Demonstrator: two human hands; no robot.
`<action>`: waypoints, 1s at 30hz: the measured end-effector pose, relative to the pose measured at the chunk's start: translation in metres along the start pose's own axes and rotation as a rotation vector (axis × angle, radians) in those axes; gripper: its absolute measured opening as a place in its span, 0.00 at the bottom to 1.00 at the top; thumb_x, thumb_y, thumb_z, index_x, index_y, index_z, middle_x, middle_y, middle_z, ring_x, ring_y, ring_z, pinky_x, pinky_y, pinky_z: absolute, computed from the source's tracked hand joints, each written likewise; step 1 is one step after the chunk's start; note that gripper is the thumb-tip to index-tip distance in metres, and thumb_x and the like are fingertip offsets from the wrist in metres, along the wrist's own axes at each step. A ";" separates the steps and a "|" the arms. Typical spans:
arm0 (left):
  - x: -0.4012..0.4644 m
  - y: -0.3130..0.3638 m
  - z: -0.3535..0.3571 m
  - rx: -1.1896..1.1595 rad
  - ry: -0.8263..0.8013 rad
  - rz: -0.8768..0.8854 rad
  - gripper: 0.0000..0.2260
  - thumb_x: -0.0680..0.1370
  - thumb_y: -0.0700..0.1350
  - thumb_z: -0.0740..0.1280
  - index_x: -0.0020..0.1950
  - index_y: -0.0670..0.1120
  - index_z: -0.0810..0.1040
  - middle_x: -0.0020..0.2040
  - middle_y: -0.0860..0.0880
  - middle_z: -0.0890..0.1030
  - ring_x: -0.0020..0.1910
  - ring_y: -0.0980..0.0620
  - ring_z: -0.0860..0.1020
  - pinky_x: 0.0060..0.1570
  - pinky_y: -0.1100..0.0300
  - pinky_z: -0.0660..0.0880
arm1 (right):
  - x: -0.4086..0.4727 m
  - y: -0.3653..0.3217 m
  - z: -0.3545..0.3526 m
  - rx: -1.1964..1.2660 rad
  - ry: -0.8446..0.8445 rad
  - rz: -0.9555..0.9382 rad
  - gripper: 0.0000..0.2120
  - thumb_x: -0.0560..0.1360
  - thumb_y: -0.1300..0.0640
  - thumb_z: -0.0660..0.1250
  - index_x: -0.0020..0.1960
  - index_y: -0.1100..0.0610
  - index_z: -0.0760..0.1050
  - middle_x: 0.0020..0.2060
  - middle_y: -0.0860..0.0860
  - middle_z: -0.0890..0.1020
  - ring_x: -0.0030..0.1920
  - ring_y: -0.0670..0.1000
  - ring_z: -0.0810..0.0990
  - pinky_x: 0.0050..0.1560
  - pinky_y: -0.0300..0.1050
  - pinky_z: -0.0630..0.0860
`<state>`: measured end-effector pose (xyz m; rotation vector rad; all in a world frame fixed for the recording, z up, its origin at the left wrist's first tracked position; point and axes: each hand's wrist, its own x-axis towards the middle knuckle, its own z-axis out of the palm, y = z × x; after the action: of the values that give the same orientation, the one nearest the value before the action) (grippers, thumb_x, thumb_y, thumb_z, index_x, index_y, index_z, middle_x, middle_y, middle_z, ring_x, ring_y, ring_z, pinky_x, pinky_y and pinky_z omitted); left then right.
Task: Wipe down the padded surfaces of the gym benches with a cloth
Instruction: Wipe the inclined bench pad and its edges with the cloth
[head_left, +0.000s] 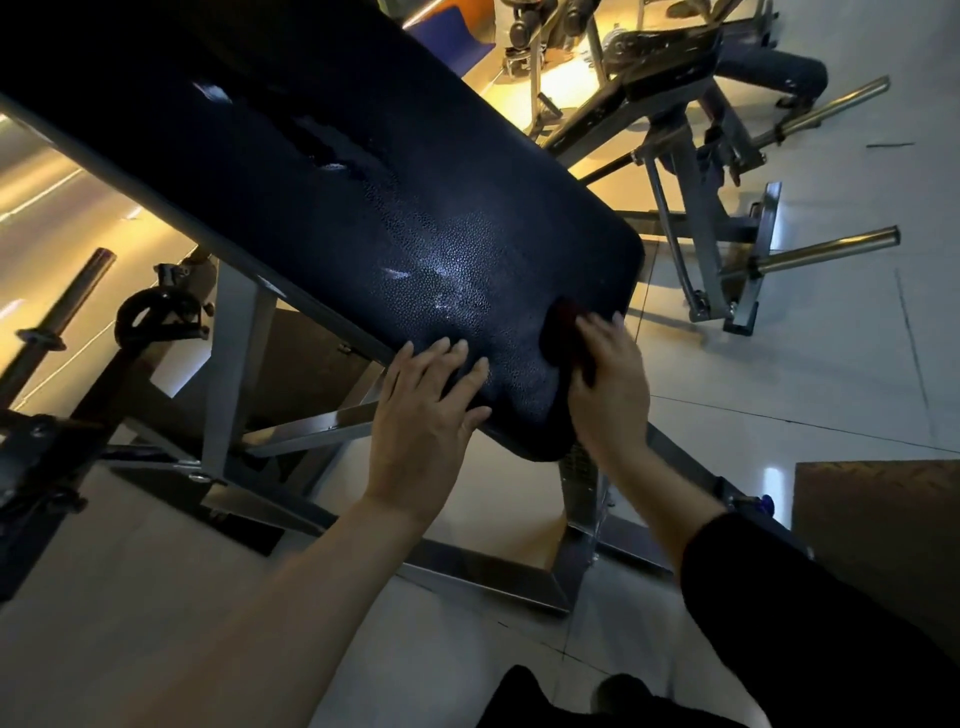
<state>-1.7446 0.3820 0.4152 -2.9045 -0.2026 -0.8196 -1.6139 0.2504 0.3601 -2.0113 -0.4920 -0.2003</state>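
I judge this bench pad (322, 171) partly wiped: my right hand (608, 384) grips the dark cloth (563, 327) at its 4 o'clock corner, left hand (421, 415) flat, and the far bench (670, 41) at 1 o'clock awaits.

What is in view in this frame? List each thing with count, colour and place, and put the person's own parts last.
bench pad: one, dark blue-black with a worn, torn patch, slanting across the centre
bench frame: one, grey metal, under the pad
cloth: one, dark reddish, at the pad's near right edge under the right hand
second bench: one, black pad on a grey frame, upper right
plate pegs: two, steel, right of the second bench
barbell: one, dark, far left
floor: pale glossy tiles
mat: one, brown, lower right
left hand: resting flat on the pad's near end, bare forearm
right hand: holding the cloth against the pad, black sleeve
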 end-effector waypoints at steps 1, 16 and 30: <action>-0.001 0.001 0.001 -0.001 -0.004 -0.003 0.19 0.75 0.49 0.64 0.63 0.43 0.79 0.62 0.42 0.78 0.65 0.44 0.71 0.71 0.48 0.57 | 0.018 -0.006 0.004 0.013 0.011 0.043 0.23 0.77 0.66 0.62 0.71 0.57 0.70 0.70 0.54 0.71 0.74 0.56 0.64 0.73 0.55 0.63; -0.002 0.011 0.000 -0.012 -0.033 -0.050 0.17 0.75 0.45 0.66 0.62 0.42 0.79 0.62 0.41 0.78 0.64 0.43 0.73 0.72 0.47 0.58 | 0.014 -0.028 0.018 0.034 -0.047 -0.156 0.24 0.79 0.56 0.58 0.74 0.54 0.66 0.73 0.56 0.67 0.73 0.57 0.64 0.72 0.51 0.63; -0.002 0.040 -0.011 -0.032 -0.034 -0.354 0.23 0.72 0.43 0.74 0.65 0.37 0.75 0.66 0.41 0.75 0.67 0.42 0.71 0.67 0.48 0.69 | 0.019 -0.023 0.018 0.077 -0.203 -0.331 0.24 0.80 0.58 0.59 0.76 0.52 0.62 0.75 0.55 0.62 0.76 0.55 0.57 0.74 0.52 0.58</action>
<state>-1.7459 0.3409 0.4207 -2.9565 -0.7290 -0.8238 -1.6076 0.2806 0.3766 -1.8748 -0.9488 -0.1769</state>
